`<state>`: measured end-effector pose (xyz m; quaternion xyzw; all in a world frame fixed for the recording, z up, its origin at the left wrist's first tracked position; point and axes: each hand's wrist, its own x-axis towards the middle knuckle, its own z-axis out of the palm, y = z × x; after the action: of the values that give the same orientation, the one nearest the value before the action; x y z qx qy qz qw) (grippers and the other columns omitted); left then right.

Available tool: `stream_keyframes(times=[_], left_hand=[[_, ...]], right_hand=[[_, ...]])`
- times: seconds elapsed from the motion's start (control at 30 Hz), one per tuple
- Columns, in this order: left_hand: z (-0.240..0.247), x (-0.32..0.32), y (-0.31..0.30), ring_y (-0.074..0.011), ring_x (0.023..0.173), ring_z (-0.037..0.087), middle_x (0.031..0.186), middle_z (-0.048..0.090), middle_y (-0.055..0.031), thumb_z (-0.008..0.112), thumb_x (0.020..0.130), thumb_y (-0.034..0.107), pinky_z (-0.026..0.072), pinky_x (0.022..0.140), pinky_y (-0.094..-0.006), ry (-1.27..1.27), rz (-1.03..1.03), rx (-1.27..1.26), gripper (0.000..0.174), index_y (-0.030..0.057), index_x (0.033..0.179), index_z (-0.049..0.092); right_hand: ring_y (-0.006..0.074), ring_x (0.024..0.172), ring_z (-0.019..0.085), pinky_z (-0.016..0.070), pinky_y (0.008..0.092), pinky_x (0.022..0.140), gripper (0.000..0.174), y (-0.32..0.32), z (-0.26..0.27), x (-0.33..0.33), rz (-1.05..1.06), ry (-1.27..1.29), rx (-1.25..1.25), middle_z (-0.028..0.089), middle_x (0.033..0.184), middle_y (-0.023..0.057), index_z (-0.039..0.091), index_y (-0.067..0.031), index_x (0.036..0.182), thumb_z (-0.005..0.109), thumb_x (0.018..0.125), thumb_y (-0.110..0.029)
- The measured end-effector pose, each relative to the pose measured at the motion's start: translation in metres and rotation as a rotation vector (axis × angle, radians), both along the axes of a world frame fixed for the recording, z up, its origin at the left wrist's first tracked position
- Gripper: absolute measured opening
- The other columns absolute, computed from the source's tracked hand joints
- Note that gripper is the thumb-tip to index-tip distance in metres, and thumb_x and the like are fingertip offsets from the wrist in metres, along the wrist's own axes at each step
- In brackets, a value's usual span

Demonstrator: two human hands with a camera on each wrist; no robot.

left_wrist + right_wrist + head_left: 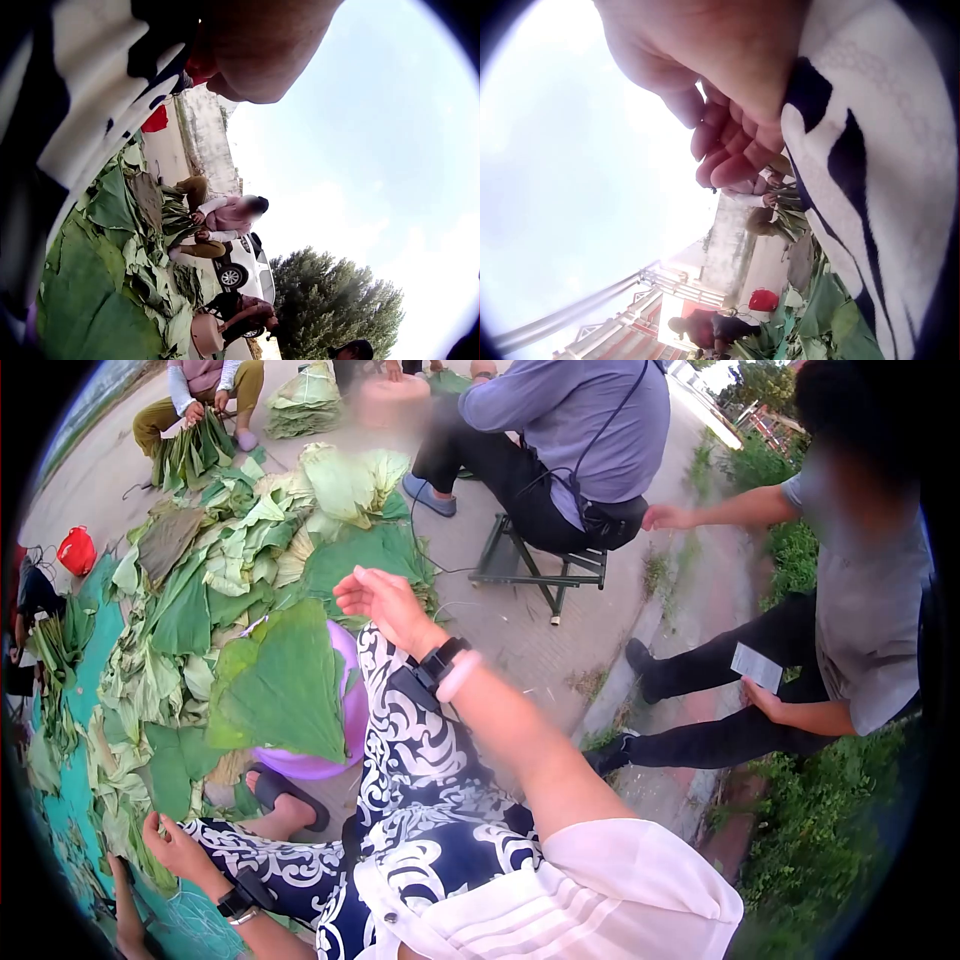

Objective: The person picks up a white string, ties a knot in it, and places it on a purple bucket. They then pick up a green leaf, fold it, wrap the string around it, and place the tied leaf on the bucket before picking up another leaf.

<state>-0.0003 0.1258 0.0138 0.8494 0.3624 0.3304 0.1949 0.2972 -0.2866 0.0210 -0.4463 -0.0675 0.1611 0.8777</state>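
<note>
My right hand (385, 605) is held over my patterned trousers (430, 745), with nothing in it. In the right wrist view its fingers (731, 154) hang loosely curled. Beside my other knee, low on the left, is my left hand (185, 857), also holding nothing; only part of it (262, 45) shows in the left wrist view. Between the hands a stack of large green leaves (280, 685), like folded lotus leaves, lies on a purple tub or stool (352, 705). A broad heap of paler leaves (190, 620) spreads beyond it.
A seated person (580, 440) on a folding stool (540, 565) is close ahead, and someone holding a paper (757, 668) stands at the right. Farther off, another person bundles leaves (195, 450). A teal sheet (80, 760) lies under the heap, near a red bag (77, 550).
</note>
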Motion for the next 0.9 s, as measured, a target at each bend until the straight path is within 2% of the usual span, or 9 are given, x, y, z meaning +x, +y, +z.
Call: stream_keyframes(times=[0.57,0.63,0.67,0.77,0.9], left_hand=[[0.000,0.009,-0.004,-0.0245,0.097,0.061,0.113,0.061,-0.0124,0.057,0.094,0.018,0.0499,0.081,-0.0337,0.054,-0.001,0.060,0.028,-0.0007,0.116,0.059],[0.008,-0.015,0.003,-0.0248,0.097,0.060,0.113,0.061,-0.0128,0.056,0.095,0.017,0.0499,0.081,-0.0337,0.102,0.063,0.027,0.028,-0.0009,0.115,0.059],[0.012,0.007,-0.018,-0.0247,0.098,0.060,0.113,0.061,-0.0128,0.056,0.095,0.017,0.0500,0.081,-0.0341,0.013,-0.034,0.014,0.027,-0.0008,0.114,0.059],[0.010,0.008,-0.016,-0.0248,0.101,0.060,0.113,0.061,-0.0119,0.057,0.093,0.014,0.0495,0.082,-0.0352,0.040,-0.001,0.039,0.024,-0.0001,0.113,0.060],[0.013,0.010,-0.018,-0.0249,0.102,0.059,0.113,0.062,-0.0110,0.058,0.092,0.012,0.0487,0.084,-0.0355,0.064,0.033,0.051,0.023,0.0003,0.112,0.060]], right_hand=[[0.0189,0.083,0.064,0.0533,0.0322,0.076,0.029,-0.009,0.006,0.002,-0.014,0.017,0.036,0.067,0.094,0.0118,0.061,0.0014,0.099,0.052,0.099,-0.026],[0.0201,0.084,0.065,0.0530,0.0331,0.077,0.028,0.011,-0.007,-0.008,0.051,0.048,0.093,0.067,0.096,0.0138,0.062,0.0022,0.099,0.051,0.099,-0.024],[0.0208,0.086,0.064,0.0525,0.0334,0.079,0.028,-0.009,0.002,0.003,0.022,0.079,0.079,0.067,0.097,0.0151,0.062,0.0030,0.100,0.051,0.099,-0.023],[0.0203,0.087,0.064,0.0519,0.0330,0.078,0.028,-0.031,-0.005,0.018,0.044,0.180,0.075,0.067,0.101,0.0143,0.062,0.0014,0.102,0.055,0.097,-0.025],[0.0170,0.090,0.064,0.0524,0.0309,0.078,0.025,-0.080,-0.034,0.046,-0.101,0.222,-0.056,0.067,0.105,0.0101,0.062,-0.0029,0.104,0.057,0.095,-0.026]])
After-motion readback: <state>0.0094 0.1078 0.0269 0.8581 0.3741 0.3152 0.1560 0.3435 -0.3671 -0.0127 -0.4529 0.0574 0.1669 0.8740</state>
